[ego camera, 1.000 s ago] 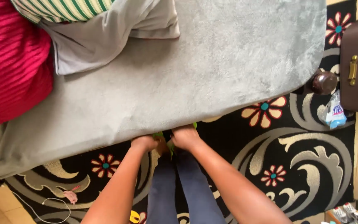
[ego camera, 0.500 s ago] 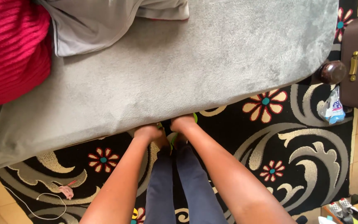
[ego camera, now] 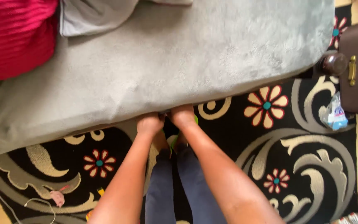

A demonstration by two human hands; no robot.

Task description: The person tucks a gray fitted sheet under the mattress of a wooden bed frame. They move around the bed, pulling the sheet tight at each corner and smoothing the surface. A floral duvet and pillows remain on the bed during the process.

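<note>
Grasping the lower edge of the grey bed cover (ego camera: 166, 66) at frame centre, the left hand (ego camera: 149, 123) and right hand (ego camera: 183, 115) are both clenched on it. Risk: close-set grips could leave the cover uneven or let the plush fabric slip free; feet near the edge could trap it.

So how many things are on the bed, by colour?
Grey: 2, the grey blanket both hands touch at its edge, and the grey pillow.
Red: 1, the red knit cover.
Total: 3.
</note>
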